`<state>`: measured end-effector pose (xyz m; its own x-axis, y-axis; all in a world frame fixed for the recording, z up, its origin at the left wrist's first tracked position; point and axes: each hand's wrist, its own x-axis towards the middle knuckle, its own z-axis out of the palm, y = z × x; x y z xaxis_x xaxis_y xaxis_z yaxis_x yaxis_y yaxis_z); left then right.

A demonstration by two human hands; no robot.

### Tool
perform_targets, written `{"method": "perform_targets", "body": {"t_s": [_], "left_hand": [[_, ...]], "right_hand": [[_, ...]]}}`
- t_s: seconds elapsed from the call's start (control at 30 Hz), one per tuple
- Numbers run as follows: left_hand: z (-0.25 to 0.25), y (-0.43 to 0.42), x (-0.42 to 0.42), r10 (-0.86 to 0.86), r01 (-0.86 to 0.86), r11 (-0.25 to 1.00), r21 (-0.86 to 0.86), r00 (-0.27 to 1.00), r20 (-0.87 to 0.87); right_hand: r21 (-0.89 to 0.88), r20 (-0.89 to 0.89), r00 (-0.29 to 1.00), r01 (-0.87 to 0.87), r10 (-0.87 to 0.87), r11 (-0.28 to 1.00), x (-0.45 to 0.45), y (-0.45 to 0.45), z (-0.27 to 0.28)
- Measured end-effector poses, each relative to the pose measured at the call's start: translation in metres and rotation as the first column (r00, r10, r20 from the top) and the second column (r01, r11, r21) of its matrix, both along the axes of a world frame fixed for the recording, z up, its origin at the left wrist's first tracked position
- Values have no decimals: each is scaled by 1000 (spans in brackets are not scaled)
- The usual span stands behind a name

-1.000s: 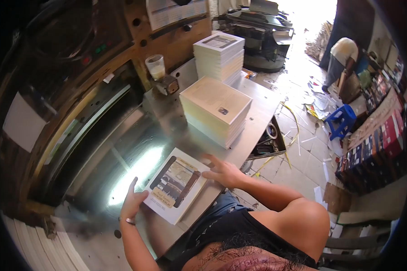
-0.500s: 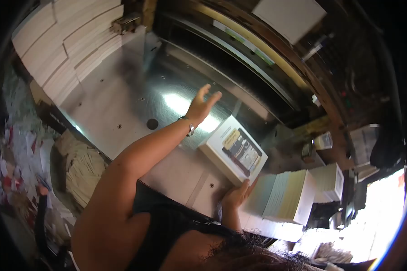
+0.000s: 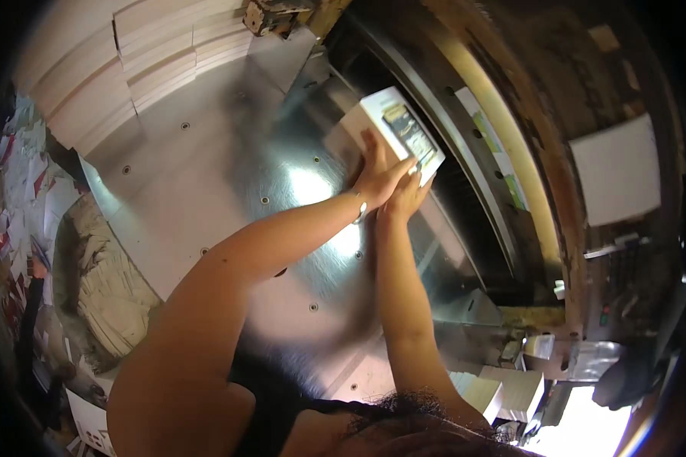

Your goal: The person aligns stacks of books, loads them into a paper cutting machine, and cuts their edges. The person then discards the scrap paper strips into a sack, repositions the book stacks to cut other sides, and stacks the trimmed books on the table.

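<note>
Your left hand [image 3: 380, 177] splayed its fingers [image 3: 370, 147] against the books [image 3: 415, 137], upper centre; your right hand [image 3: 405, 202] hid its grip; even pressure seemed best.

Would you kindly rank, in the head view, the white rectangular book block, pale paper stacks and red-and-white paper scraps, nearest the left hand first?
1. White rectangular book block: against the left hand.
2. Pale paper stacks: tabletop, upper left.
3. Red-and-white paper scraps: far left edge.
</note>
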<state>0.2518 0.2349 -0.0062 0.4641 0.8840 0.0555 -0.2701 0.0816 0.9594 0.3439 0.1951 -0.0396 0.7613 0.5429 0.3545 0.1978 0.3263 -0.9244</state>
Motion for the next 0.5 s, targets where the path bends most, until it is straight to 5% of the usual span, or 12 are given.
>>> {"method": "perform_targets", "body": {"t_s": [0.2, 0.27, 0.33, 0.4, 0.43, 0.5], "left_hand": [[-9, 99, 47, 135, -136, 979, 150, 991, 21], [8, 111, 34, 29, -28, 998, 52, 1000, -10], [-5, 133, 49, 78, -83, 986, 142, 996, 36], [-9, 138, 49, 45, -39, 990, 137, 998, -45], [-15, 139, 49, 28, -12, 987, 158, 995, -99], [-15, 144, 47, -11, 38, 979, 202, 991, -132]], "right_hand": [[-138, 76, 991, 118, -108, 983, 25, 112, 13], [-236, 142, 974, 206, -176, 950, 31, 139, 22], [-152, 140, 987, 106, -84, 983, 49, 161, 3], [-82, -114, 993, -23, 14, 996, 43, 151, 5], [-19, -83, 965, -249, 247, 968, 52, 141, 0], [-47, -57, 984, -174, 171, 984, 57, 131, -8]]}}
